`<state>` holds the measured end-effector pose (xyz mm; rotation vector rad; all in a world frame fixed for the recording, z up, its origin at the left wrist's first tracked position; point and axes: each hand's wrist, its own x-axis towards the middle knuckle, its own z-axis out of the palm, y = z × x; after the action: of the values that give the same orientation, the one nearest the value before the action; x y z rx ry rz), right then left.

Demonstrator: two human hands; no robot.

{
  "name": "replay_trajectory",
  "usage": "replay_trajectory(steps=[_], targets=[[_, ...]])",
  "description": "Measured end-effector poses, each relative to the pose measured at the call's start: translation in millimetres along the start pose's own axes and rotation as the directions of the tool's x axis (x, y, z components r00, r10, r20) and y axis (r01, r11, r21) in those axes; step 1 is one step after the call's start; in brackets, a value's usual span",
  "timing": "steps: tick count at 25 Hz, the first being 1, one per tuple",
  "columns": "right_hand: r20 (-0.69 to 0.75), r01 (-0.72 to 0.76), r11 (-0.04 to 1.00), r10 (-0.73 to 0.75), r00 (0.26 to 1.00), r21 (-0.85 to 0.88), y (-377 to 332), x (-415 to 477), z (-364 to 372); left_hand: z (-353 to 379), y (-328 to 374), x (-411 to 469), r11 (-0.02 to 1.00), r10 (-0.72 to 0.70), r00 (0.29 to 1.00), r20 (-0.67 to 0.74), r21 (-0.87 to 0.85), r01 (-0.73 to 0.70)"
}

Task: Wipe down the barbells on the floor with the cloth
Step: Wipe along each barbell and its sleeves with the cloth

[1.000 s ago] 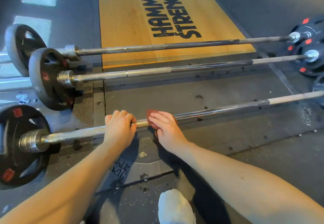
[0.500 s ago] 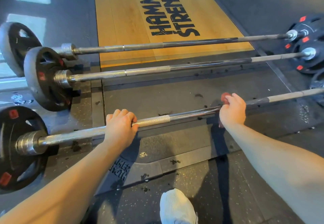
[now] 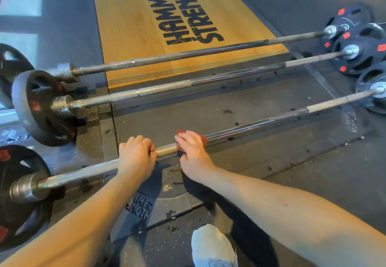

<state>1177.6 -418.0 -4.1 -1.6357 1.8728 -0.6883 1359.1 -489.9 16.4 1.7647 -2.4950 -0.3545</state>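
Three barbells on the floor, lying roughly parallel, plates on both ends; nearest barbell (image 3: 261, 123) closest to the camera, on dark rubber matting just short of the wooden platform (image 3: 129, 26). Left hand (image 3: 136, 158) curled shut over the knurled section, probably to keep the shaft from rolling under the wiping pressure. Right hand (image 3: 193, 151) just beside it, closed around a reddish-brown cloth (image 3: 203, 138) wrapped over the shaft, so that the fabric meets the steel all round rather than on one face only. Cloth mostly hidden under the fingers, only small corners showing. Shaft bright and smooth at the middle, matt and paler along the knurling, dark plates (image 3: 16, 193) with red markings at the ends. Middle barbell (image 3: 208, 80) and far barbell (image 3: 188, 54) well apart from both hands, untouched. White shoe (image 3: 211, 248) at the bottom edge.
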Motion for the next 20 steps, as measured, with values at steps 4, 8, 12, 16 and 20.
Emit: replay_trajectory(steps=[4,8,12,16,20], targets=[[0.124,0.153,0.984,-0.141,0.982,-0.088,38.4,-0.4,-33.0,-0.9,0.8,0.1,1.0,0.002,0.999,0.035,-0.003,-0.002],[0.099,0.119,0.971,-0.101,0.99,-0.207,57.8,9.6,-45.9,0.3,-1.6,2.4,1.0,0.02,0.999,0.026,-0.015,-0.019],[0.12,0.103,0.962,-0.074,0.99,-0.254,5.9,19.1,-6.0,0.6,-5.2,-0.4,1.0,0.021,0.999,0.031,-0.01,-0.021],[0.201,0.216,0.966,-0.186,0.962,-0.142,-11.3,26.0,13.2,3.8,-10.4,-4.2,0.998,0.054,0.999,0.001,-0.031,-0.054],[0.18,0.233,0.961,-0.206,0.962,-0.146,18.0,21.7,-10.7,4.1,-24.3,-5.5,0.994,0.097,0.995,-0.007,-0.045,-0.097]])
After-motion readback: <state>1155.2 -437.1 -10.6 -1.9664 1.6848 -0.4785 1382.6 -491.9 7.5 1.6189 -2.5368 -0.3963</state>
